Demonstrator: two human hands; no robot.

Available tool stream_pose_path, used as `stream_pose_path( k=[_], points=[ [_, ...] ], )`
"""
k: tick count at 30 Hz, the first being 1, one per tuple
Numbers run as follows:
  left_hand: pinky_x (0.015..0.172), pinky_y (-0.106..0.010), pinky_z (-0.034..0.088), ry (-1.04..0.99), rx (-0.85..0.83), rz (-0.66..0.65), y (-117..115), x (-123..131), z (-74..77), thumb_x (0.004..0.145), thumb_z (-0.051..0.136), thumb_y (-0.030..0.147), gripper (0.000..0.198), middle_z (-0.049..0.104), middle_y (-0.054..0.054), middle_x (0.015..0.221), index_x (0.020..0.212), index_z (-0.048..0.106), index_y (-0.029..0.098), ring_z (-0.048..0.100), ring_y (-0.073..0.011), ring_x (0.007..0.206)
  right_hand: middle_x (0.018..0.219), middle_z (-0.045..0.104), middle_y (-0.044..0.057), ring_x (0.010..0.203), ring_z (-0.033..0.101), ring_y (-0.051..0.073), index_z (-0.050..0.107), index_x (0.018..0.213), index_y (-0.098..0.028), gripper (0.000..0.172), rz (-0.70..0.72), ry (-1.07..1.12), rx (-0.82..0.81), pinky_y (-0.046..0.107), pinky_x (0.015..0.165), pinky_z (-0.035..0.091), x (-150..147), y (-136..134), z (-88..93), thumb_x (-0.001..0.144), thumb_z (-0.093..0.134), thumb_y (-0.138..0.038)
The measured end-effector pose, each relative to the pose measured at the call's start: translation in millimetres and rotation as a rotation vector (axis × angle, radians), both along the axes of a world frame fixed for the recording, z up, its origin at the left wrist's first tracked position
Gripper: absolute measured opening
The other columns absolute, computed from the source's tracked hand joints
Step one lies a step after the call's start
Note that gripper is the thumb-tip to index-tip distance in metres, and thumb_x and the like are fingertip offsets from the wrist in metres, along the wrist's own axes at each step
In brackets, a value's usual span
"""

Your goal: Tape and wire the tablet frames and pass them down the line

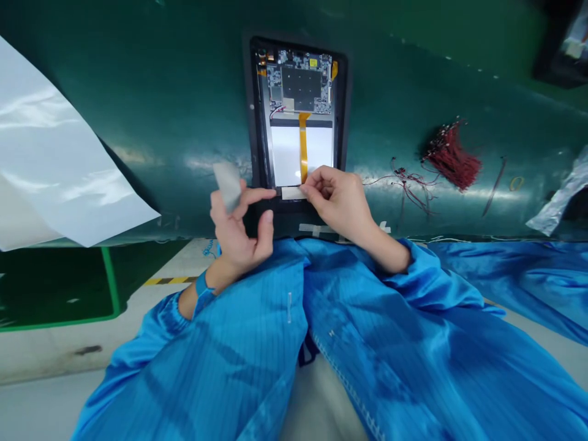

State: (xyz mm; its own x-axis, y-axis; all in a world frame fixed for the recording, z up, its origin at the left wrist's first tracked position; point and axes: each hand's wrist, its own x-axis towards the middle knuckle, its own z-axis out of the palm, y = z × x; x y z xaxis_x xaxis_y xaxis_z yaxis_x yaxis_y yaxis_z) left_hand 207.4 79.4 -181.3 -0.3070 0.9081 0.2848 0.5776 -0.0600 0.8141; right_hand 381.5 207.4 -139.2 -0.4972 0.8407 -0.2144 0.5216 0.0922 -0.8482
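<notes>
An opened tablet [340, 131] lies on the bench in front of me, its circuit board [301, 82] at the far end. An orange ribbon cable [303, 147] runs down over the white battery area. Across the tablet's near end lies a pale tape strip [290, 193]. My right hand [337, 199] pinches the strip's right end between thumb and fingertips. My left hand [241, 229] holds a small pale slip [228, 184] between its fingers, while its index finger reaches out to the strip's left end. Whether that fingertip presses on the strip I cannot tell.
Right of the tablet lie a bundle of dark red wires [452, 159], some loose wires [411, 187] and a rubber band [517, 184]. White sheets [59, 159] cover the left side. Tape pieces [316, 229] stick to the bench's front edge. A silvery bag [558, 196] lies far right.
</notes>
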Motion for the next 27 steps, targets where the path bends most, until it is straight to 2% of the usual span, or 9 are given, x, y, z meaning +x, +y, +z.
stream_pose_path(
  k=[3,8,12,15,18,22,27],
  points=[
    [0.118,-0.058,0.046,0.048,-0.085,-0.029,-3.7,3.9,-2.0,0.103,0.055,0.039,0.029,0.065,-0.008,0.129,0.128,0.069,0.033,0.066,-0.0281,0.113,0.070,0.062,-0.003,0.062,0.055,0.011,0.061,0.081,-0.020,0.013,0.008,-0.015,0.012,0.029,0.066,0.042,0.1,-0.6,0.8,0.094,0.065,-0.023],
    [0.115,-0.054,0.045,0.102,-0.096,-0.087,4.3,4.2,0.9,0.100,0.060,0.037,0.037,0.067,-0.007,0.132,0.136,0.070,0.032,0.059,-0.0312,0.127,0.068,0.061,-0.005,0.059,0.051,0.010,0.059,0.082,-0.021,0.011,0.023,-0.037,0.022,0.028,0.064,0.041,-1.0,-1.0,1.3,0.092,0.064,-0.021],
    [0.109,-0.055,0.044,0.211,-0.147,-0.185,10.5,1.1,2.6,0.100,0.058,0.040,0.042,0.067,-0.009,0.129,0.139,0.071,0.031,0.057,-0.0329,0.121,0.066,0.060,-0.005,0.058,0.050,0.010,0.057,0.081,-0.022,0.011,0.034,-0.044,0.045,0.028,0.063,0.040,-2.4,-0.2,2.1,0.090,0.062,-0.018],
    [0.106,-0.056,0.042,0.245,-0.104,-0.215,12.7,-0.3,0.9,0.101,0.057,0.039,0.042,0.068,-0.011,0.127,0.138,0.072,0.029,0.058,-0.0331,0.117,0.066,0.060,-0.005,0.059,0.051,0.011,0.056,0.081,-0.022,0.012,0.040,-0.081,0.061,0.028,0.064,0.040,-3.1,-0.3,3.1,0.090,0.061,-0.017],
    [0.103,-0.054,0.041,0.238,-0.059,-0.222,13.7,-0.3,-0.9,0.100,0.059,0.034,0.042,0.067,-0.013,0.131,0.140,0.072,0.025,0.058,-0.0330,0.115,0.066,0.060,-0.005,0.061,0.052,0.012,0.055,0.081,-0.022,0.013,0.041,-0.107,0.088,0.028,0.065,0.039,-4.3,-1.1,2.9,0.091,0.062,-0.017],
    [0.107,-0.055,0.037,0.219,-0.115,-0.207,12.2,1.9,-2.3,0.100,0.060,0.036,0.044,0.065,-0.014,0.136,0.141,0.071,0.025,0.058,-0.0365,0.120,0.068,0.061,-0.003,0.063,0.053,0.013,0.054,0.082,-0.022,0.013,0.065,-0.176,0.148,0.029,0.066,0.037,-7.4,-3.6,0.0,0.091,0.061,-0.016],
    [0.111,-0.058,0.032,0.290,-0.129,-0.159,3.0,8.1,-4.3,0.099,0.064,0.033,0.052,0.064,-0.014,0.141,0.150,0.064,0.025,0.058,-0.0389,0.120,0.076,0.064,0.002,0.067,0.053,0.017,0.059,0.091,-0.021,0.006,0.115,-0.314,0.340,0.032,0.065,0.033,-1.8,-7.0,-4.3,0.096,0.058,-0.018]
  ],
)
